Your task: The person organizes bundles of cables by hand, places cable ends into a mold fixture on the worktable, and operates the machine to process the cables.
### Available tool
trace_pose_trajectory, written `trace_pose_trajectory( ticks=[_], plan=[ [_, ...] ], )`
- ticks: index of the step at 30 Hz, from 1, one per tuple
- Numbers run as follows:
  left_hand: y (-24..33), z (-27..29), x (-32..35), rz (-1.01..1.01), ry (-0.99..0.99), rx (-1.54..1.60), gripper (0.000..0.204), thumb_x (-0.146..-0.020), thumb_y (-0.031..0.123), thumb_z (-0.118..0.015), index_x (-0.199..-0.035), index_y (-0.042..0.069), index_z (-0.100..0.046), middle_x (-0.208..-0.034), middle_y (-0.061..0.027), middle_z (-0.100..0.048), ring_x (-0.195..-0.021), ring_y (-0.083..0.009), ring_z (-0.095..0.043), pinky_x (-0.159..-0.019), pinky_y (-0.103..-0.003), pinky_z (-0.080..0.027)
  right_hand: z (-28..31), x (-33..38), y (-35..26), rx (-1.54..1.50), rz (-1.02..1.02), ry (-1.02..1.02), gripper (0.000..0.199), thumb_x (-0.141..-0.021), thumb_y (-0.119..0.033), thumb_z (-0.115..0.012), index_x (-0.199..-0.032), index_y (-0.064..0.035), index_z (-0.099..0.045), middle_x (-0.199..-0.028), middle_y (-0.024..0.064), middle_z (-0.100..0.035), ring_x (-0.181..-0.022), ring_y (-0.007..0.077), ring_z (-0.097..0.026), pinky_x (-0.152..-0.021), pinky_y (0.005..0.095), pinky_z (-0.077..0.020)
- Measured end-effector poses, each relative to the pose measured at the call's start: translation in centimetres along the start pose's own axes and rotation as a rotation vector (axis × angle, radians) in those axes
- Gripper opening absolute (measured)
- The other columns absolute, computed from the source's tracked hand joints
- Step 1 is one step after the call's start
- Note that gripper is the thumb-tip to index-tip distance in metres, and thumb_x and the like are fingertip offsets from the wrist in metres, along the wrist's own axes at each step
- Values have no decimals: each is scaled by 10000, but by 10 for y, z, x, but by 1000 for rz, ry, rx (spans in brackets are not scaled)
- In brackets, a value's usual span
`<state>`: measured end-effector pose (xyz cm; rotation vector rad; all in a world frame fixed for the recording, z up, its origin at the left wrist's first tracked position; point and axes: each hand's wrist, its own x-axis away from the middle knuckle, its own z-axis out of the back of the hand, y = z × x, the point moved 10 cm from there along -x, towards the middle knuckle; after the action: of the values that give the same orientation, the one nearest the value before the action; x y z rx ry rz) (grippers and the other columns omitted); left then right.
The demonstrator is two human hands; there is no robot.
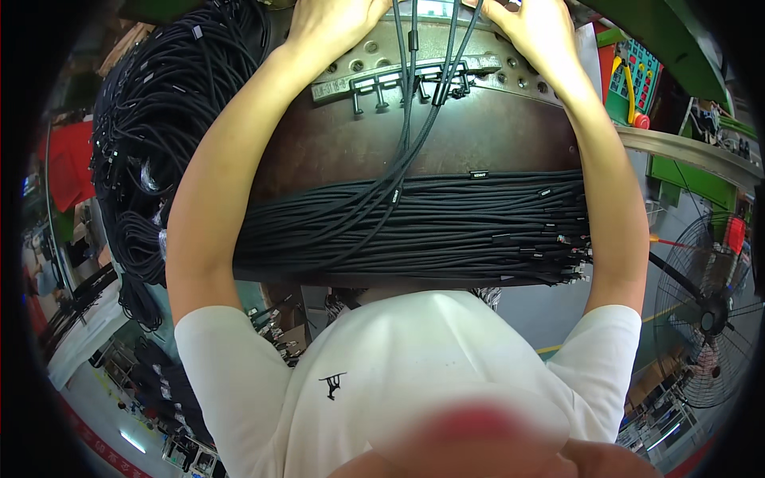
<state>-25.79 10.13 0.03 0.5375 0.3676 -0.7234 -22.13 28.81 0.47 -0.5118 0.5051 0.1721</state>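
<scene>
1. I have the left hand (339,25) and right hand (540,30) flanking the raised cables (409,99); the top edge crops their fingertips, so I can't tell what either grips.
2. These cables cross the metal bar (333,89), whose pegs probably keep them in line.
3. The black bundle (398,235) lies straight below, presumably against tangling.
4. A cable heap (187,76) crowds my left side; the control panel (635,80) and fan (711,320) stand to the right.
</scene>
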Motion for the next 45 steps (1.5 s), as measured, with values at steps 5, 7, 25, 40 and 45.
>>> trace_pose_trajectory(
  ticks=[5,7,25,40,45],
  plan=[
    [-2,-10,-1,46,-207,-13,329,-828,163,-591,-1114,0,-595,-1126,-225,-595,-1073,-381,-542,-945,-440,-413,-28,4,16,55,-259,-385,446,-791,-336,-651,-1047,26,-606,-910,222,-637,-874,379,-606,-820,426,-472],
    [32,32,6,-169,3,-106,340,-840,156,-588,-1133,-16,-579,-1114,-222,-604,-1057,-367,-562,-931,-427,-427,4,9,-12,113,-86,-249,394,-838,-274,-631,-1117,1,-593,-1061,199,-616,-957,311,-598,-844,372,-457],
    [18,27,376,545,-604,-241,390,-860,253,-543,-1175,30,-598,-1213,-213,-568,-1129,-394,-518,-971,-465,-393,46,427,48,116,-413,-376,391,-865,-61,-556,-1248,6,-521,-1272,171,-523,-1217,306,-453,-1051,396,-328],
    [20,21,373,564,-724,-222,413,-856,185,-504,-1230,20,-566,-1289,-221,-523,-1197,-389,-482,-1033,-466,-350,56,407,46,42,-453,-199,220,-810,-19,-578,-1017,-7,-652,-1021,173,-653,-980,353,-596,-880,426,-461],
    [24,16,369,549,-790,-256,338,-838,161,-515,-1126,26,-630,-1111,-196,-634,-999,-392,-603,-891,-477,-463,55,418,51,59,-450,-114,222,-809,-12,-564,-1012,-14,-654,-979,171,-664,-945,372,-605,-866,430,-469]
  ],
)
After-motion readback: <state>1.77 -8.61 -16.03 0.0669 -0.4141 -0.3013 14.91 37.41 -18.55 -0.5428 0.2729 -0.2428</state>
